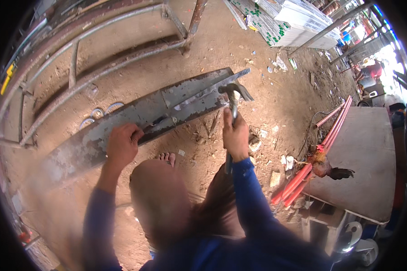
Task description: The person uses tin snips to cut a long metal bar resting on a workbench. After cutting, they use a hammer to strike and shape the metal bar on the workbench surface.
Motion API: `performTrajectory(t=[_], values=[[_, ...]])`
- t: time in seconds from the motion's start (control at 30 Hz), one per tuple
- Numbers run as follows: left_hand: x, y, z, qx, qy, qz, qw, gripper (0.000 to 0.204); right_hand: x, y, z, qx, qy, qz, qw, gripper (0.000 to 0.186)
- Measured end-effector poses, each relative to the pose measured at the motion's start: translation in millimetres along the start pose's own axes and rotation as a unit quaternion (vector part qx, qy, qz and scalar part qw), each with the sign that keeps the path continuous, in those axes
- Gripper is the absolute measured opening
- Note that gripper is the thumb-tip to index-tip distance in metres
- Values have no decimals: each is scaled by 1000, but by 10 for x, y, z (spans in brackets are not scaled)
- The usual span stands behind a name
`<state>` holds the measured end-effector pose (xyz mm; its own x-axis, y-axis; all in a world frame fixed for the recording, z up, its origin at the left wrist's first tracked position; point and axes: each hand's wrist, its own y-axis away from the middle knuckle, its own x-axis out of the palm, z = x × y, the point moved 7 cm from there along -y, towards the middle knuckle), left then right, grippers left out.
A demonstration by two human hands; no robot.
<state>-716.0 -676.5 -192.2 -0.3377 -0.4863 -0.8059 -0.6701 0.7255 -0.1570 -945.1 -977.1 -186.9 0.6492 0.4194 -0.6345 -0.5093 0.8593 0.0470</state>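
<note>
A long, narrow metal-topped bench [95, 135] with worn grey paint slants across in front of me. My right hand [236, 139] is closed round the handle of a claw hammer [234, 95], its head over the bench's near edge towards the right end. A thin metal strip [199, 95] lies along the bench top, its tip sticking out past the far right end. Over the bench's near side, my left hand [123, 143] pinches a thin dark piece [156, 122]; its exact kind is unclear. A small round pale thing [174, 119] sits beside that piece.
A rusty metal frame [72, 63] stands at the far left. Stacked white panels [298, 29] lie at the back right. Red pipes [298, 180], a rooster [321, 165] and a grey board [362, 153] are on the right. Another person [371, 72] is farther back. Rubble dots the dirt floor.
</note>
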Motion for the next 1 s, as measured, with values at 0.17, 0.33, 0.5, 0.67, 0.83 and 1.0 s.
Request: performTrajectory(t=[0.17,0.33,0.5,0.67,0.83,1.0], values=[[-227,15,-295,11,12,-29,999,14,-347,339,-218,37,-24,1,999,60],[-282,-264,-943,54,190,-82,977,19,-297,534,276,67,-338,-52,937,43],[-279,-554,-1723,91,284,-78,951,16,-351,335,987,-55,-451,-71,888,48],[-188,-711,-2060,77,380,-31,921,16,-638,217,1214,-99,-483,-101,864,51],[-65,-668,-2043,56,378,-73,921,18,-668,252,1257,-45,-430,-93,897,53],[-41,-547,-2130,63,377,-123,916,13,-642,284,1363,-90,-486,-104,863,47]])
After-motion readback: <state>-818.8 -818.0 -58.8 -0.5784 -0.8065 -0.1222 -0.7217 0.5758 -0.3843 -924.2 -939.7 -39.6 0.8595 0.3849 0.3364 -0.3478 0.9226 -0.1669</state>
